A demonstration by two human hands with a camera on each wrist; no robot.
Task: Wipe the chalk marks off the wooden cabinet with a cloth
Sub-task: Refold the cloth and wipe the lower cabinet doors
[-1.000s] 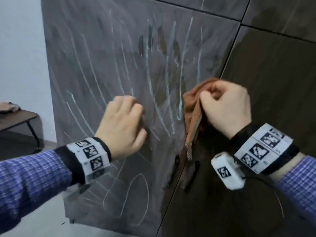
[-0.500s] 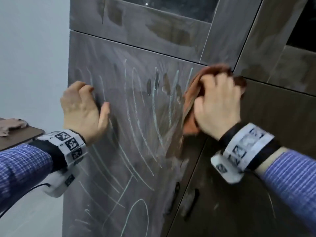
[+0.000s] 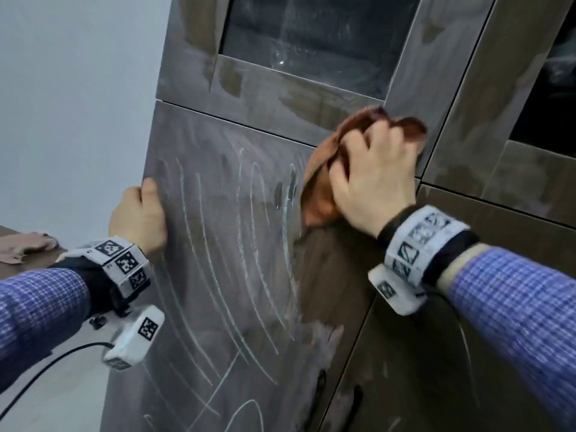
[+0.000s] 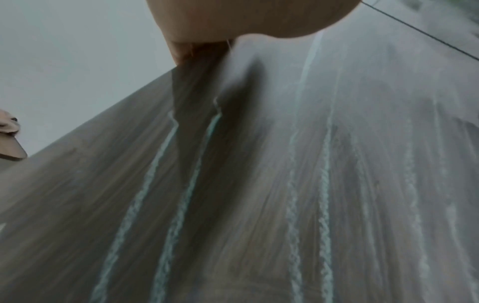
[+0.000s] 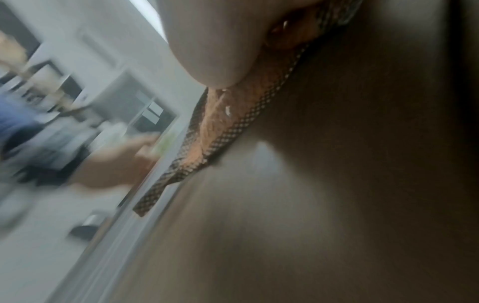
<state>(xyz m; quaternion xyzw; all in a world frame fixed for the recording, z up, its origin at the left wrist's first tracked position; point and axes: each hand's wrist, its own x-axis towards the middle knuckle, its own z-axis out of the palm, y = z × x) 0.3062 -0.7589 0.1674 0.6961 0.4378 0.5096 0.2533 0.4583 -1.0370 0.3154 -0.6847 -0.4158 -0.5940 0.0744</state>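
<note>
The cloth (image 3: pixel 321 182), rust-orange with a checked hem, is bunched against the cabinet (image 3: pixel 249 232) near the top right corner of the lower left door, just under the seam with the glazed upper door. The right hand (image 3: pixel 374 179) grips it, fingers curled into the folds and pressing it to the wood; in the right wrist view the cloth (image 5: pixel 228 121) hangs from under the palm, flat against the panel. Below the cloth the door shows a darker, cleaner patch. To the left, the chalk marks (image 3: pixel 218 260) run as long pale arcs down the door, with a loop near the bottom; the left wrist view shows these marks (image 4: pixel 324 184) as rough whitish streaks. The left hand (image 3: pixel 138 216) rests at the door's left edge, its fingers bent round that edge and holding it. Far left, a table (image 3: pixel 37 260) carries a pinkish rag (image 3: pixel 25 244).
</note>
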